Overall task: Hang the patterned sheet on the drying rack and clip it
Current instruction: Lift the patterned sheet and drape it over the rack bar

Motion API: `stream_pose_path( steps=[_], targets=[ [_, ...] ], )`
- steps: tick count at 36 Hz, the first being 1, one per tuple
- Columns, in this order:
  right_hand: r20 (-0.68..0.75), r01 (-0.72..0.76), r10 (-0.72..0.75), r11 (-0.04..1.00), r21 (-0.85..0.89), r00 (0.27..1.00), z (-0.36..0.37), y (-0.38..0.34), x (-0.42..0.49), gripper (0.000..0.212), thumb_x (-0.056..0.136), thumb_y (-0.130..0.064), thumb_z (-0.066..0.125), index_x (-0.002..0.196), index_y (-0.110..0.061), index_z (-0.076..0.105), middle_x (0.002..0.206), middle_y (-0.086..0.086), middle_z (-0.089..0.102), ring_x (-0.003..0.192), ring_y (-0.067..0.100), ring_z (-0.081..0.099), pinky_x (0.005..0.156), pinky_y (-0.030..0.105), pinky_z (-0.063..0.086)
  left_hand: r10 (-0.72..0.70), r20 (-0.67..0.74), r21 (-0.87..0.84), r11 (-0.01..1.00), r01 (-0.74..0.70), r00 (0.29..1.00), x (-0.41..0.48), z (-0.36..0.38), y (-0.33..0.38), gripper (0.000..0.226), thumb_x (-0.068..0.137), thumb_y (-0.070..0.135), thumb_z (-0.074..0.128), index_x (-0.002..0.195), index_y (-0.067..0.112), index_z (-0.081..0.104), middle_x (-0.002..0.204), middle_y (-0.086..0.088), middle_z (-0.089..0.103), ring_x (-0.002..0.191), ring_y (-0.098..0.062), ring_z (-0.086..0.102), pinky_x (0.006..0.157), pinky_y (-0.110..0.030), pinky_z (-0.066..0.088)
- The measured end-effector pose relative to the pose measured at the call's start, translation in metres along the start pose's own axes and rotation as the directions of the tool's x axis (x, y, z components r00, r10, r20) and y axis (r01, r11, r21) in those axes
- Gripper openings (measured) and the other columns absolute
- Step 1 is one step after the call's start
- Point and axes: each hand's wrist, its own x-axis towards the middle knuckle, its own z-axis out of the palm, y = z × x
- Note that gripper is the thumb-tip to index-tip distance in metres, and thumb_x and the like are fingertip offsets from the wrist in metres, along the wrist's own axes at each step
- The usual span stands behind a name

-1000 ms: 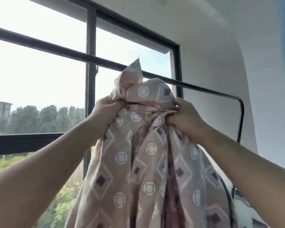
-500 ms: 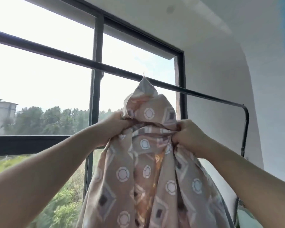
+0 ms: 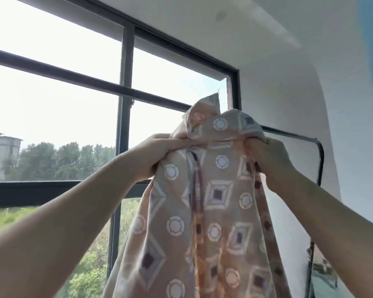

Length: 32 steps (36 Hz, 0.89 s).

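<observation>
A beige patterned sheet (image 3: 205, 211) with circles and diamonds hangs bunched in front of me. Its top edge is gathered between my two raised hands. My left hand (image 3: 157, 154) grips the gathered cloth on the left, and my right hand (image 3: 267, 160) grips it on the right. A loose corner of the sheet sticks up above my hands. The black top bar of the drying rack (image 3: 293, 136) runs behind the sheet at about hand height and bends down at its right end. I see no clip.
A large black-framed window (image 3: 125, 82) fills the left, with trees and a building outside. A white wall (image 3: 289, 82) stands at the right behind the rack. More patterned cloth (image 3: 323, 267) shows at the lower right by the rack's upright.
Both hands with the gathered sheet have shifted to the right in view and a little lower relative to the rack bar; the view has tilted upward. The grip on the cloth is unchanged.
</observation>
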Motion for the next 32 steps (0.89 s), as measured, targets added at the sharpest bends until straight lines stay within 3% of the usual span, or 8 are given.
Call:
stream_pose_path(
  steps=[5,10,14,18,21,24,29,32],
  targets=[
    [0.007,0.065,-0.065,0.998,0.009,0.998,-0.004,-0.008,-0.002,0.02,0.086,-0.03,0.06,0.071,-0.018,0.065,0.074,0.005,0.067,0.069,0.02,0.062,0.068,0.03,0.049,-0.047,-0.149,-0.187,0.982,0.019,0.988,0.005,-0.006,-0.009,0.021,0.093,0.025,0.051,0.083,0.01,0.06,0.054,-0.006,0.063,0.04,-0.016,0.058,0.04,-0.02,0.049],
    [0.007,-0.066,0.066,0.987,0.146,0.998,-0.017,0.002,0.001,0.022,0.09,-0.032,0.057,0.075,-0.018,0.065,0.075,0.004,0.067,0.068,0.02,0.061,0.069,0.03,0.05,0.173,-0.277,-0.305,0.917,-0.257,0.945,0.008,-0.021,0.004,0.024,0.096,0.027,0.046,0.092,0.01,0.063,0.08,-0.01,0.067,0.065,-0.022,0.065,0.06,-0.031,0.057],
    [0.192,-0.089,0.078,0.995,0.047,0.978,-0.016,0.02,-0.01,0.018,0.094,-0.027,0.052,0.083,-0.019,0.064,0.079,0.004,0.067,0.071,0.019,0.063,0.063,0.028,0.049,0.069,-0.169,-0.021,0.997,-0.074,0.983,0.001,-0.022,-0.006,0.027,0.095,0.025,0.048,0.081,0.009,0.064,0.071,-0.007,0.066,0.059,-0.019,0.062,0.06,-0.03,0.053],
    [0.076,-0.11,0.102,0.988,0.105,0.992,-0.012,0.024,-0.013,0.02,0.094,-0.015,0.051,0.076,-0.016,0.059,0.076,0.006,0.062,0.068,0.02,0.06,0.061,0.028,0.049,0.032,-0.227,-0.226,0.971,-0.084,0.973,-0.002,-0.023,0.0,0.025,0.096,0.025,0.046,0.083,0.012,0.062,0.062,-0.004,0.065,0.051,-0.016,0.062,0.051,-0.025,0.054],
    [0.142,-0.149,0.127,0.976,0.159,0.982,-0.012,0.019,-0.012,0.025,0.095,-0.009,0.047,0.072,-0.015,0.055,0.067,0.004,0.057,0.059,0.016,0.056,0.05,0.023,0.046,-0.033,-0.202,-0.242,0.97,-0.017,0.979,-0.004,-0.024,0.003,0.023,0.097,0.017,0.043,0.081,0.009,0.058,0.06,-0.003,0.061,0.045,-0.011,0.058,0.043,-0.02,0.051],
    [0.207,-0.19,0.149,0.963,0.194,0.967,-0.012,0.013,-0.01,0.021,0.095,-0.007,0.042,0.082,-0.01,0.058,0.073,0.009,0.058,0.063,0.019,0.057,0.055,0.028,0.046,-0.114,-0.24,-0.293,0.955,0.04,0.964,-0.005,-0.026,0.007,0.025,0.096,0.017,0.043,0.076,0.009,0.056,0.066,-0.006,0.054,0.049,-0.015,0.054,0.045,-0.022,0.052],
    [0.549,-0.298,0.179,0.945,0.135,0.817,-0.005,0.0,-0.016,0.007,0.089,-0.01,0.051,0.096,-0.008,0.052,0.086,0.011,0.055,0.062,0.015,0.059,0.051,0.023,0.048,-0.173,-0.154,-0.227,0.964,0.136,0.973,-0.006,-0.011,0.003,0.032,0.097,0.02,0.038,0.075,0.007,0.057,0.058,-0.008,0.061,0.044,-0.019,0.061,0.042,-0.025,0.052],
    [0.654,-0.29,0.201,0.957,0.03,0.729,0.006,-0.001,-0.019,0.085,0.065,-0.031,0.078,0.136,-0.027,0.031,0.119,0.011,0.058,0.086,0.026,0.07,0.07,0.035,0.059,-0.129,-0.114,-0.159,0.981,0.11,0.985,-0.006,0.004,0.002,0.03,0.097,0.019,0.039,0.075,0.007,0.055,0.055,-0.007,0.061,0.044,-0.018,0.06,0.043,-0.023,0.053]
  ],
)
